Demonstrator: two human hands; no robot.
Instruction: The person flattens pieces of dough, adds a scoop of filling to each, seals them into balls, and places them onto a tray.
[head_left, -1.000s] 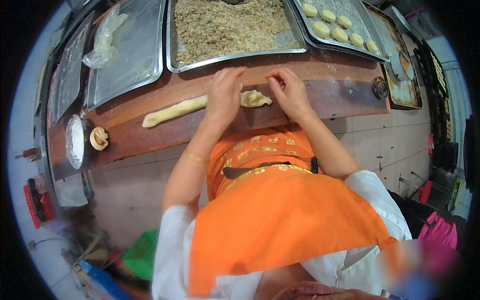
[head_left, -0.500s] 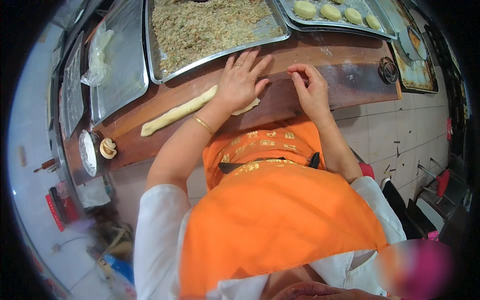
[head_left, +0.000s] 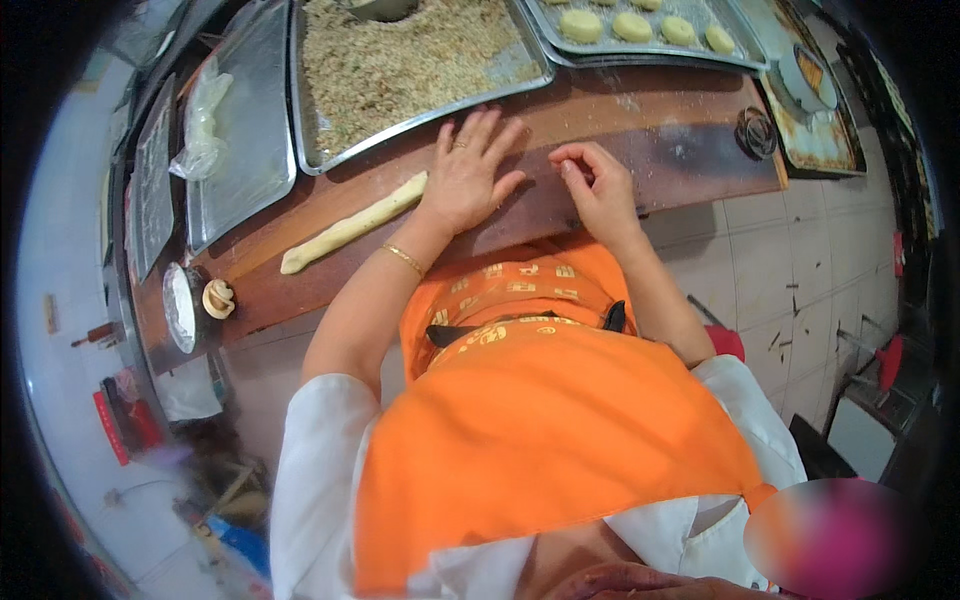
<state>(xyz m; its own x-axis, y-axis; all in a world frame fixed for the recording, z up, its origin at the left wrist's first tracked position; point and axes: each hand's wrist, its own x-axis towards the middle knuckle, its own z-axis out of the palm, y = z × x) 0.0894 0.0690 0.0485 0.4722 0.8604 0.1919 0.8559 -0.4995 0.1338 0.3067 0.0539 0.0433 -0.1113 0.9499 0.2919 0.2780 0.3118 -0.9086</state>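
My left hand (head_left: 468,182) lies palm down on the wooden board, open, its fingers spread toward the filling tray. Whatever is under its palm is hidden. A long pale dough roll (head_left: 355,222) runs from beside the left wrist toward the board's left part. To the right, my right hand (head_left: 600,195) hovers at or just above the board, thumb and fingers curled together; I cannot make out anything between them. Beyond the left hand, a metal tray (head_left: 425,122) holds crumbly beige filling (head_left: 410,70) with a metal scoop (head_left: 385,8) in it.
Several round dough cakes (head_left: 632,27) sit on a floured tray (head_left: 660,55) at the back right. A dark metal ring (head_left: 756,134) lies near the board's right end. On the left are a tray with a plastic bag (head_left: 203,125), a bowl of white powder (head_left: 182,308) and a small swirled piece (head_left: 218,298).
The dough piece that showed to the right of my left wrist is no longer visible. The view has shifted slightly, showing more of the scoop. My right hand stays curled.
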